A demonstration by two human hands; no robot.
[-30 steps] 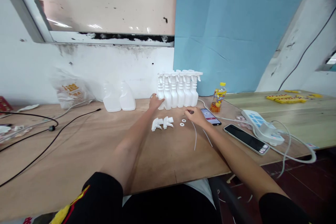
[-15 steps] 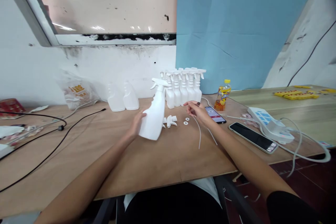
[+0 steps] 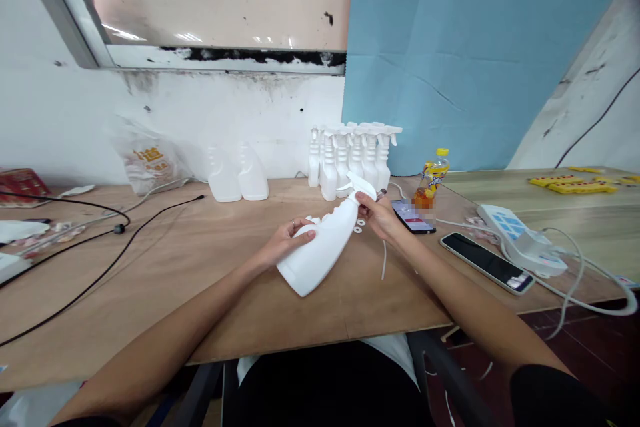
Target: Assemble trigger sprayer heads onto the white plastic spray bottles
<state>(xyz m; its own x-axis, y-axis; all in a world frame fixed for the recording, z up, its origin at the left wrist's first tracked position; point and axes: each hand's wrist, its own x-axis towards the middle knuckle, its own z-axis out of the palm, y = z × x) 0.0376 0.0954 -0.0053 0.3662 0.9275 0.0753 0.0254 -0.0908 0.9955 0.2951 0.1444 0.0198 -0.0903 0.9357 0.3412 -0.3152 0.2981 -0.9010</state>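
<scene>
Holding spray bottle (image 3: 323, 250) two-handed now, frame centre: my left hand (image 3: 286, 241) clamped low, right hand (image 3: 377, 215) newly gripping neck (image 3: 352, 203).

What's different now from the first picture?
The left hand has pulled a white spray bottle out of the row toward the person, tilting its top rightward. The right hand has moved over and taken hold near its spray head. The two headless bottles and the drink bottle stayed put.

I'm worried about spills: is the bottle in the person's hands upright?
No, the bottle is tilted between the left hand and right hand, its spray head leaning rightward.
</scene>
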